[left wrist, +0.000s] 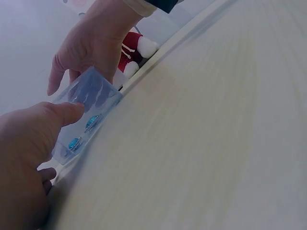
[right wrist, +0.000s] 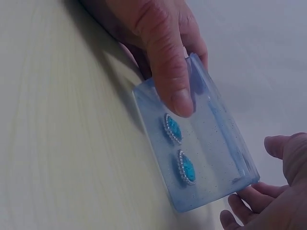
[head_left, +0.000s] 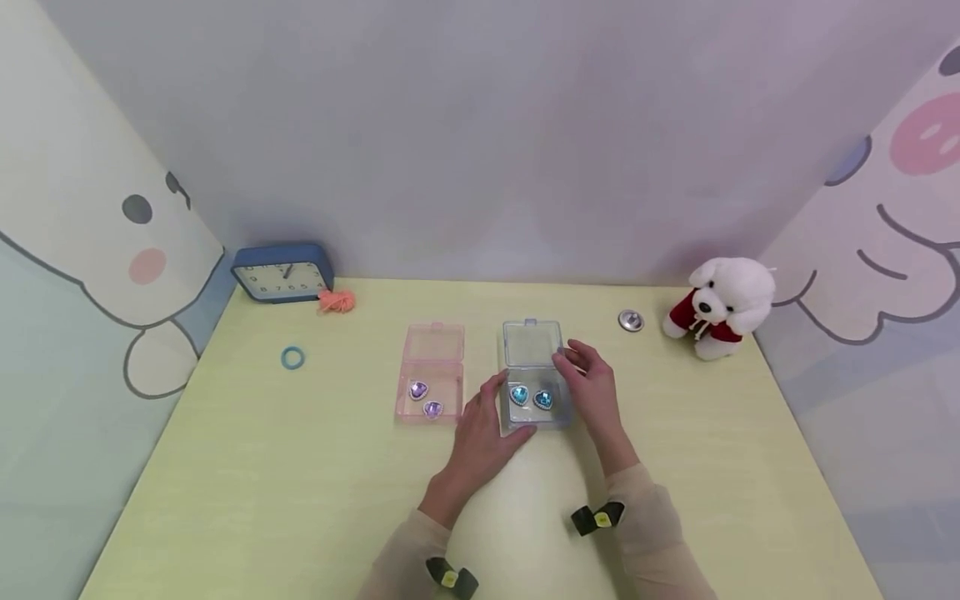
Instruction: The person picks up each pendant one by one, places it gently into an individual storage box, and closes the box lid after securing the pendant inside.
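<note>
A clear blue plastic box (head_left: 537, 417) lies on the table with its lid (head_left: 532, 343) folded back. Inside are two blue heart-shaped gems (head_left: 519, 395) with beaded silvery edges. My left hand (head_left: 480, 437) holds the box by its near left corner, thumb along the front wall and fingers at the left side. At the box's right side, near the hinge, is my right hand (head_left: 594, 390); its fingers are loosely bent, and its thumb (right wrist: 276, 146) stands apart from the box in the right wrist view. Beside it, a pink box (head_left: 450, 387), lid also back, contains two purple heart-shaped gems (head_left: 432, 408).
A blue clock (head_left: 283, 275) and a coral yarn bundle (head_left: 337, 301) stand at the back left, with a blue ring (head_left: 292, 357) nearer. At the back right are a round silvery piece (head_left: 631, 320) and a white plush dog (head_left: 723, 304). Walls border the table.
</note>
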A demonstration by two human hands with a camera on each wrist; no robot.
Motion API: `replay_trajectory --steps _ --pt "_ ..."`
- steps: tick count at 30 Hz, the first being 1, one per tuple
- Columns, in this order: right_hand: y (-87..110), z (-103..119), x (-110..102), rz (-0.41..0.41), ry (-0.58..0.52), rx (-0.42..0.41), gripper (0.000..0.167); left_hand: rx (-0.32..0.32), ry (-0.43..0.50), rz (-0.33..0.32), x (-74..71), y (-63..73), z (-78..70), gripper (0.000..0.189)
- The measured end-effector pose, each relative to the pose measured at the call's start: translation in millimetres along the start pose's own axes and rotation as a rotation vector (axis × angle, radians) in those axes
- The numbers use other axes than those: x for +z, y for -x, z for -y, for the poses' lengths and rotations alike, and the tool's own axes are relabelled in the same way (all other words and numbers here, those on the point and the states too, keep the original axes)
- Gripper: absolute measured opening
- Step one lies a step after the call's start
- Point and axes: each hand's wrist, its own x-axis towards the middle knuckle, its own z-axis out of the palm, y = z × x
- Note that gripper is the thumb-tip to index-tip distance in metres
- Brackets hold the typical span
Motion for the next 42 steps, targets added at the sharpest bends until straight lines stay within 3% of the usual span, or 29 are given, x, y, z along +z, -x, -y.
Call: replay_trajectory --steps 19,28,37,42 --pt "15.5 6 -4 -0.051 -0.011 -0.165 0.045 0.031 -0.007 -0.029 -1.0 0.3 0.1 0.092" --pt "29.4 3 -9 -0.094 -0.051 -0.201 0.040 0.057 -0.007 -0.041 0.1 -0.4 1.4 0.092" --pt "39.8 -2 -12 -0.044 -0.065 -0.204 0.038 0.052 0.008 -0.028 0.0 -0.4 1.6 0.093" --pt "43.6 -9 -13 0.002 -0.082 -0.254 0.035 0.051 0.003 -0.027 -1.1 0.1 0.7 0.092"
